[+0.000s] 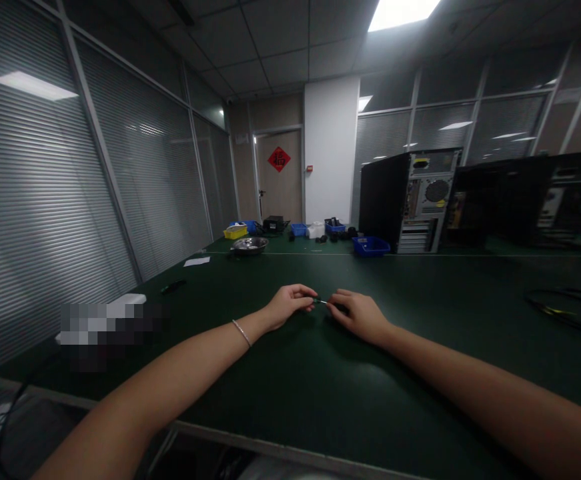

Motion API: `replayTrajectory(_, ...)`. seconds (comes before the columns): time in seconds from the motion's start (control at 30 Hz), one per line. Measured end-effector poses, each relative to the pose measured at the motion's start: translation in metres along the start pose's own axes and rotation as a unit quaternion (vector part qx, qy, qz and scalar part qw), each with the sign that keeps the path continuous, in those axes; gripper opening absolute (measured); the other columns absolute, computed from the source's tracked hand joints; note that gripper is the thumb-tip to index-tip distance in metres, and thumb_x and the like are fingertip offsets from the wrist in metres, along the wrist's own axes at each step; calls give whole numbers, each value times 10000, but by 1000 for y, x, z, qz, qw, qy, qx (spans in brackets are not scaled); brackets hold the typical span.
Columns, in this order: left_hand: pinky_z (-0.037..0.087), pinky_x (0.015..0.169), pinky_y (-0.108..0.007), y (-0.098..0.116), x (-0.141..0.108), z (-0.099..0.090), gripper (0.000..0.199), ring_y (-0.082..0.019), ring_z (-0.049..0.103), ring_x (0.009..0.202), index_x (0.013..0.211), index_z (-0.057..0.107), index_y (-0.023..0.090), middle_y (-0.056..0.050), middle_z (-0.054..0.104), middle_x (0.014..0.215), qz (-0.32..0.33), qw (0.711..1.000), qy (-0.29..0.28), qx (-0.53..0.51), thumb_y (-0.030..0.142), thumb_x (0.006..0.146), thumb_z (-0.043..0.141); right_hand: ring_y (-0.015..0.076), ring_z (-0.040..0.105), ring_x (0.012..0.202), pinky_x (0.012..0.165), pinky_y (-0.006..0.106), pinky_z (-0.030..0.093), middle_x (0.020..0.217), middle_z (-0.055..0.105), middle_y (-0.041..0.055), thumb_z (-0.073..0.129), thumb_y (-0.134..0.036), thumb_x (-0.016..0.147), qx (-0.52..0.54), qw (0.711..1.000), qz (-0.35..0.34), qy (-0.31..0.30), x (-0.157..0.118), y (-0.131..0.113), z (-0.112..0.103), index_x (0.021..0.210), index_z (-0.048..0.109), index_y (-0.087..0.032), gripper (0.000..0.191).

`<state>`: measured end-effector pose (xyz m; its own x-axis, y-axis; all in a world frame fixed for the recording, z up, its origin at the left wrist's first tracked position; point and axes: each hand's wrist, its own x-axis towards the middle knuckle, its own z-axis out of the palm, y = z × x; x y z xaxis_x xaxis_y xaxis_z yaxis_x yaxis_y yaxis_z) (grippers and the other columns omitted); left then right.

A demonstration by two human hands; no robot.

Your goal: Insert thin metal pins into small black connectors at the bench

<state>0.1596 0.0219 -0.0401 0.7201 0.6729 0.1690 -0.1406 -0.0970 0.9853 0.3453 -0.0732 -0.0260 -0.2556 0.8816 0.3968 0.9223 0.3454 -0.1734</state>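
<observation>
Over the middle of the green table, my left hand pinches the dark end of a small thin tool that looks like a screwdriver. Its pale metal shaft points right, to the fingertips of my right hand. The fingers of my right hand are curled together at the shaft's tip; whether they hold anything else is too small to tell. Both hands are close together, just above the tabletop.
A metal bowl and a blue bin stand farther back. Computer towers rise at the right rear. A black cable lies at the right, a dark green item and a blurred white object at the left.
</observation>
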Motion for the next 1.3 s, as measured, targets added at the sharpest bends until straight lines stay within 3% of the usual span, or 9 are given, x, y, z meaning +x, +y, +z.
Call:
replayTrajectory(0.33, 445, 737, -289, 7, -2, -3, 265, -126, 586, 731, 909, 623, 97, -87, 624, 842, -49, 998, -19, -34, 179, 666, 686, 128, 535, 688, 627, 232, 384, 821, 584, 19, 398, -344, 871, 34, 999, -20, 4, -1, 1, -1, 882, 620, -225, 252)
replayTrajectory(0.6, 437, 736, -283, 5, -2, -4, 273, -130, 582, 748, 922, 621, 101, -83, 619, 854, -41, 998, -34, -42, 194, 672, 677, 135, 537, 714, 639, 233, 388, 829, 584, 24, 387, -338, 876, 47, 998, -29, 0, -2, 0, -3, 888, 618, -220, 259)
replayTrajectory(0.97, 441, 716, -280, 8, -3, 3, 288, -112, 567, 708, 897, 625, 101, -66, 617, 810, -30, 999, 13, -8, 205, 641, 705, 136, 543, 707, 628, 232, 375, 838, 592, 28, 397, -340, 869, 21, 1000, -18, -7, -1, -1, -2, 906, 622, -229, 253)
replayTrajectory(1.3, 434, 707, -269, 6, -1, -2, 266, -104, 567, 684, 906, 622, 101, -62, 616, 787, -46, 999, -11, -14, 198, 666, 684, 137, 536, 706, 633, 232, 384, 825, 586, 24, 394, -340, 873, 46, 998, -37, -10, -2, -1, -5, 895, 623, -226, 257)
